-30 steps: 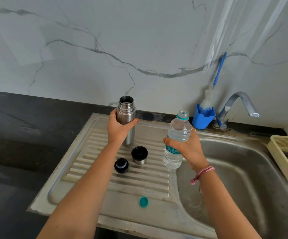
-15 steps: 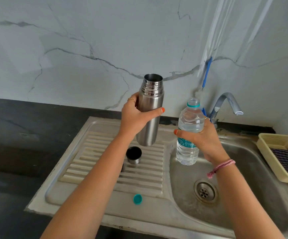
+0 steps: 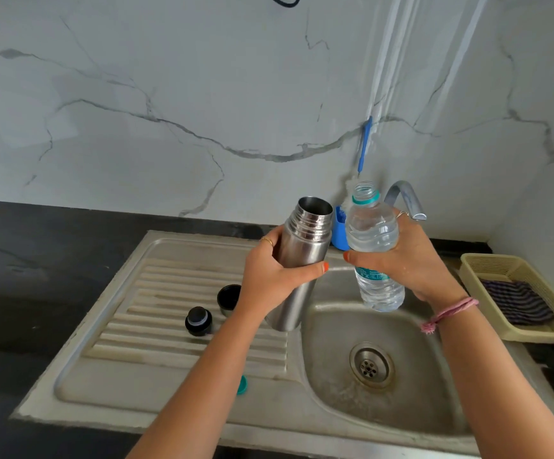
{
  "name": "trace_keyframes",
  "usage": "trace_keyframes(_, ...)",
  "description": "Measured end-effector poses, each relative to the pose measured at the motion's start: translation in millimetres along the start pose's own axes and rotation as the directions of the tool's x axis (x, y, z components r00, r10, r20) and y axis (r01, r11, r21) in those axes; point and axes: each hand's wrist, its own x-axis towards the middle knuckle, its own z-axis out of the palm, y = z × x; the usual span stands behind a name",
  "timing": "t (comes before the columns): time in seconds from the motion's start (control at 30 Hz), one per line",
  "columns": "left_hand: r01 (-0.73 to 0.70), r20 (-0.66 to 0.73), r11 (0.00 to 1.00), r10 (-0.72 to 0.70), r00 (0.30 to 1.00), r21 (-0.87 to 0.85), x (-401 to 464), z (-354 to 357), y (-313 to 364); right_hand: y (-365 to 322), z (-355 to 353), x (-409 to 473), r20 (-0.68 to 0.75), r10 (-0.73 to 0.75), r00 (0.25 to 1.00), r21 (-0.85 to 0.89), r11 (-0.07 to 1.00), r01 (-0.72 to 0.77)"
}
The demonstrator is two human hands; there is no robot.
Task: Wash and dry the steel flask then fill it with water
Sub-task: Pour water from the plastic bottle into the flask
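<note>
The left hand (image 3: 275, 279) curls its fingers round the open steel flask (image 3: 297, 263), held above the sink's (image 3: 332, 422) left edge. The right hand (image 3: 411, 260) grips an uncapped water bottle (image 3: 373, 246) just right. Filling comes next: tilt the bottle's mouth over the flask's.

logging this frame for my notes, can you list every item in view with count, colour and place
open steel flask: 1, silver, held tilted over the edge between drainboard and basin
clear plastic water bottle: 1, uncapped, teal neck ring, held above the basin
black flask stopper: 1, on the drainboard
steel flask cup lid: 1, dark inside, on the drainboard behind the left hand
teal bottle cap: 1, near front of the drainboard
steel sink: 1, grey, with a drain
tap: 1, silver, behind the bottle
blue holder: 1, with a blue-handled brush
beige basket: 1, far right, striped cloth inside
left hand: grips the flask
right hand: grips the bottle, pink wristband
</note>
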Motion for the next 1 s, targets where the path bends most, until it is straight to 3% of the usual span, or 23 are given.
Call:
trace_keyframes(0.4,0.009,0.015,1.000,-0.009,1.000,0.004,-14.7,5.6,-0.2,-12.2,-16.4,1.5,-0.060,-0.125,0.990,-0.381,0.920,0.092)
trace_keyframes(0.67,-0.001,0.002,1.000,0.001,1.000,0.006,-15.4,3.6,-1.4,-16.5,-16.7,8.4,-0.033,-0.269,0.963,-0.598,0.777,0.197)
trace_keyframes(1.0,0.007,0.004,1.000,-0.007,1.000,-0.004,-14.0,0.8,-2.8,-24.8,-19.3,12.1,-0.041,-0.251,0.967,-0.742,0.656,0.139)
